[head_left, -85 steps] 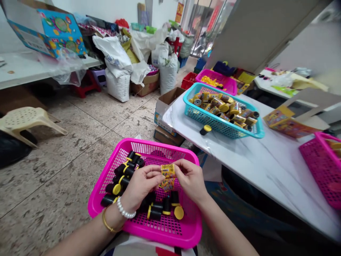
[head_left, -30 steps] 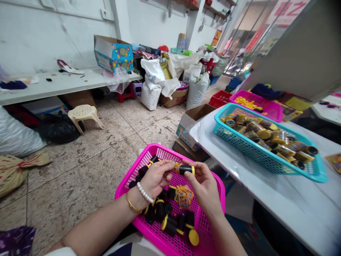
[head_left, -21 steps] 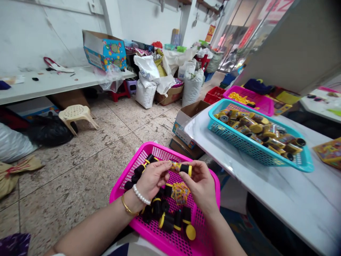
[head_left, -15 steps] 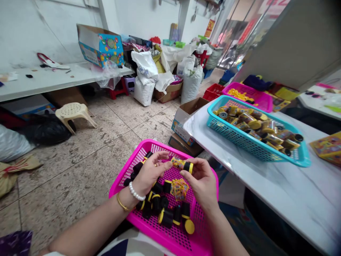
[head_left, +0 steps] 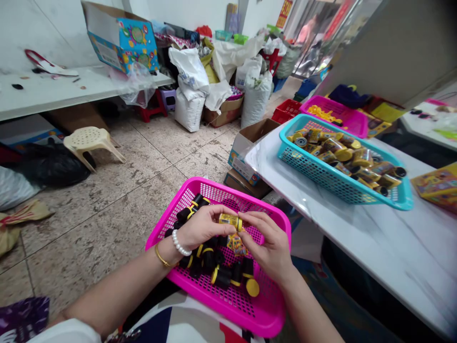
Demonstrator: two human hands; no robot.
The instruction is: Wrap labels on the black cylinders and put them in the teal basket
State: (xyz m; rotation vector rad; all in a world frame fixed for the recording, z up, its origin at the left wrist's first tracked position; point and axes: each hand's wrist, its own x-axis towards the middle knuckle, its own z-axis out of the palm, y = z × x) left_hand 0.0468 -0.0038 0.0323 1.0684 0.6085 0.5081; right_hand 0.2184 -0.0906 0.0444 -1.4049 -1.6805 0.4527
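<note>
Left hand (head_left: 202, 226) and right hand (head_left: 266, 240) pinch a yellow-labelled cylinder (head_left: 230, 222) between them, long axis left-right, rimmed end rightward, over a pink mesh basket (head_left: 274, 320) (loose black cylinders (head_left: 221, 276) inside). Far right on the surface (head_left: 357, 228), a teal basket (head_left: 321, 176) holds labelled cylinders (head_left: 342, 159).

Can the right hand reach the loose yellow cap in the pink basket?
Probably yes: nothing covers the yellow cap, close below the right hand, though its fingers hold the labelled canister.

Hot-pink mesh basket (head_left: 232, 194), black canisters with yellow bands (head_left: 221, 277), turquoise mesh basket (head_left: 321, 178), white marble table top (head_left: 374, 247)
</note>
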